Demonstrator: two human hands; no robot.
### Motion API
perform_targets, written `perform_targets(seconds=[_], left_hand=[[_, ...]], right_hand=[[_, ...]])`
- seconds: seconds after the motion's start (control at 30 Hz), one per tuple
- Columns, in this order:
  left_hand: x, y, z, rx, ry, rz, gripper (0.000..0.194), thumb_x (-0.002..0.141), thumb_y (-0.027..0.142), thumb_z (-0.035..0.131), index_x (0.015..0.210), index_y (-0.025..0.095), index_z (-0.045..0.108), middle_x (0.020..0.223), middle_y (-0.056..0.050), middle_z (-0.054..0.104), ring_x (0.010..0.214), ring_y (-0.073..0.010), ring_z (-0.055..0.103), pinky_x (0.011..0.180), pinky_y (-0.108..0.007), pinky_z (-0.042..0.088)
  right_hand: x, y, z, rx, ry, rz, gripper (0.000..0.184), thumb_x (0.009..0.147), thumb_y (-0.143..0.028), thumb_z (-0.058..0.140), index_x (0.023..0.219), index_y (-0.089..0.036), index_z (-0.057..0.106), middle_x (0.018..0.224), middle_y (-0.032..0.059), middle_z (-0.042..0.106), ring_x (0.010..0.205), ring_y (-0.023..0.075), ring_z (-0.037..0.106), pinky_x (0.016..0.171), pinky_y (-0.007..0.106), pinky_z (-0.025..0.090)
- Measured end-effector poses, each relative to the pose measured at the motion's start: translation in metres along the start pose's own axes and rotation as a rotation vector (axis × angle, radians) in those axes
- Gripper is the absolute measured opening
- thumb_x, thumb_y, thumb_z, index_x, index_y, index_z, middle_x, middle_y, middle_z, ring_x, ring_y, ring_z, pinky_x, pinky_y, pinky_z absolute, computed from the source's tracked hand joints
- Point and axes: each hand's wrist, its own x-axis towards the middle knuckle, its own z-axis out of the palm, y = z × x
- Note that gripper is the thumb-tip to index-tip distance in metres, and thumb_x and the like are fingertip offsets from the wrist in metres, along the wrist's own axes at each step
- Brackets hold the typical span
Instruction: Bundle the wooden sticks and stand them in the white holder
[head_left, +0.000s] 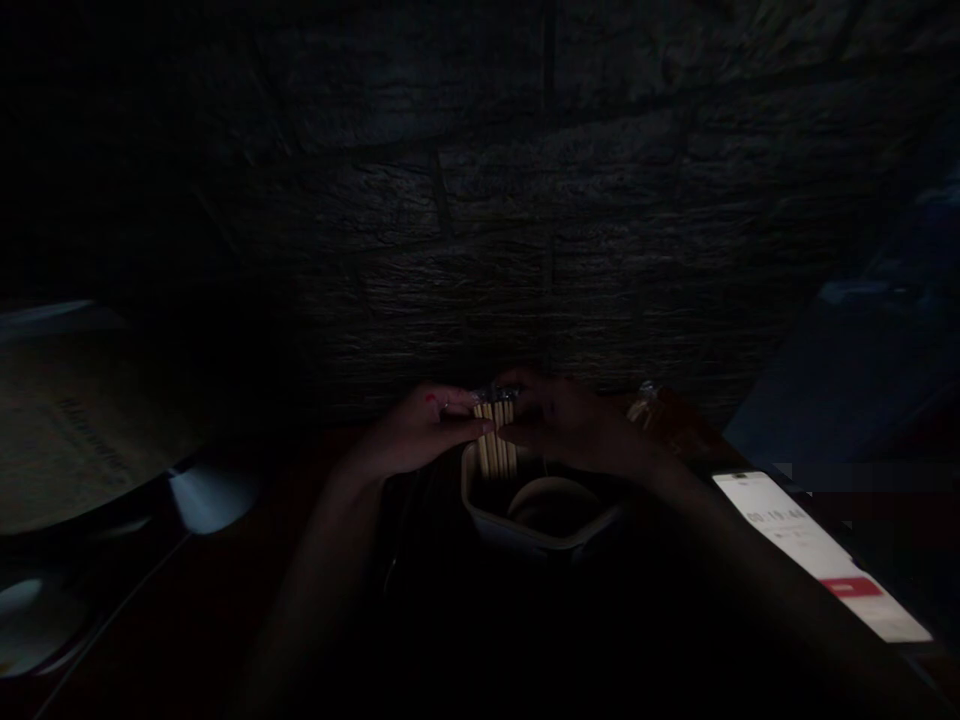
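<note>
A row of pale wooden sticks [496, 450] stands upright at the centre, with shiny clear plastic [495, 395] around its upper end. My left hand [424, 432] grips it from the left, its thumb pressed across the front of the sticks. From the right, my right hand [574, 425] holds the same bundle, its thumb also on the front. The lower ends of the sticks reach into an angular dark container [555, 543] with a pale rim. A curved, rounded object [555, 488] shows inside that container. Deep shadow hides the rest of its contents.
A lit phone [814, 550] lies at the right, showing a running time and a red button. Near my right wrist is a small clear plastic wrapper [643, 405]. A large brownish printed package [82, 430] stands at the left. Behind everything rises a dark brick-patterned wall [480, 220].
</note>
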Motion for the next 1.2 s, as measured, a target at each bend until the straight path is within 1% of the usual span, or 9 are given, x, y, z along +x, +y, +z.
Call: perform_targets(seconds=[0.1, 0.27, 0.33, 0.47, 0.63, 0.8, 1.0, 1.2], left_hand=[[0.0001, 0.0004, 0.0004, -0.003, -0.002, 0.010, 0.026, 0.080, 0.026, 0.067, 0.103, 0.015, 0.072, 0.100, -0.006, 0.075, 0.097, -0.0208, 0.068, 0.086, -0.031, 0.050], [0.0003, 0.0005, 0.0010, -0.004, -0.021, 0.029, 0.024, 0.082, 0.026, 0.065, 0.103, 0.015, 0.072, 0.099, -0.005, 0.075, 0.095, -0.0194, 0.068, 0.084, -0.028, 0.050], [0.0003, 0.0011, 0.0012, 0.009, -0.017, 0.028, 0.025, 0.082, 0.027, 0.066, 0.103, 0.014, 0.072, 0.097, -0.005, 0.075, 0.093, -0.0197, 0.068, 0.081, -0.028, 0.050], [0.0000, 0.0027, 0.0015, 0.016, -0.021, 0.027, 0.024, 0.082, 0.029, 0.066, 0.100, 0.014, 0.072, 0.095, -0.005, 0.075, 0.092, -0.0199, 0.068, 0.079, -0.027, 0.050], [-0.0008, 0.0053, 0.0019, 0.007, -0.027, 0.023, 0.023, 0.083, 0.025, 0.065, 0.102, 0.015, 0.072, 0.097, -0.004, 0.075, 0.093, -0.0186, 0.067, 0.081, -0.026, 0.049], [-0.0010, 0.0069, 0.0023, 0.005, -0.014, 0.017, 0.021, 0.082, 0.025, 0.065, 0.099, 0.015, 0.073, 0.095, -0.004, 0.076, 0.089, -0.0181, 0.068, 0.081, -0.026, 0.050], [0.0001, 0.0046, 0.0034, 0.016, -0.014, 0.007, 0.022, 0.081, 0.029, 0.066, 0.097, 0.015, 0.073, 0.095, -0.004, 0.075, 0.092, -0.0198, 0.068, 0.079, -0.027, 0.050], [0.0011, 0.0054, 0.0034, 0.051, -0.015, -0.005, 0.021, 0.081, 0.031, 0.065, 0.092, 0.015, 0.073, 0.090, -0.003, 0.075, 0.087, -0.0188, 0.067, 0.076, -0.026, 0.049]], right_hand=[[0.0000, -0.0008, -0.0002, 0.009, 0.008, 0.008, 0.041, 0.080, -0.026, 0.062, 0.120, -0.017, 0.055, 0.085, 0.0026, 0.072, 0.071, 0.0157, 0.064, 0.058, 0.025, 0.041], [0.0003, -0.0011, 0.0002, 0.002, -0.016, 0.009, 0.038, 0.082, -0.029, 0.061, 0.118, -0.017, 0.057, 0.078, 0.0014, 0.070, 0.066, 0.0147, 0.062, 0.055, 0.025, 0.038], [0.0003, -0.0005, 0.0007, -0.003, -0.007, -0.001, 0.039, 0.082, -0.030, 0.061, 0.118, -0.018, 0.056, 0.077, 0.0005, 0.069, 0.065, 0.0142, 0.061, 0.055, 0.024, 0.038], [0.0003, -0.0001, 0.0009, -0.008, 0.003, 0.001, 0.039, 0.081, -0.027, 0.062, 0.119, -0.018, 0.056, 0.079, 0.0005, 0.070, 0.066, 0.0139, 0.061, 0.057, 0.024, 0.038], [0.0002, 0.0001, 0.0006, -0.001, -0.016, 0.004, 0.038, 0.081, -0.026, 0.062, 0.118, -0.019, 0.057, 0.081, 0.0009, 0.070, 0.067, 0.0141, 0.061, 0.057, 0.024, 0.038], [-0.0003, -0.0002, 0.0004, 0.017, -0.003, -0.011, 0.037, 0.081, -0.027, 0.062, 0.117, -0.018, 0.058, 0.088, 0.0029, 0.071, 0.073, 0.0155, 0.063, 0.059, 0.024, 0.040], [0.0008, -0.0008, -0.0001, 0.008, -0.025, 0.008, 0.037, 0.081, -0.030, 0.063, 0.117, -0.019, 0.058, 0.081, 0.0011, 0.071, 0.067, 0.0146, 0.062, 0.057, 0.024, 0.038], [0.0012, -0.0018, -0.0009, -0.002, -0.039, 0.013, 0.038, 0.081, -0.031, 0.063, 0.117, -0.017, 0.058, 0.082, 0.0019, 0.072, 0.068, 0.0148, 0.062, 0.058, 0.025, 0.038]])
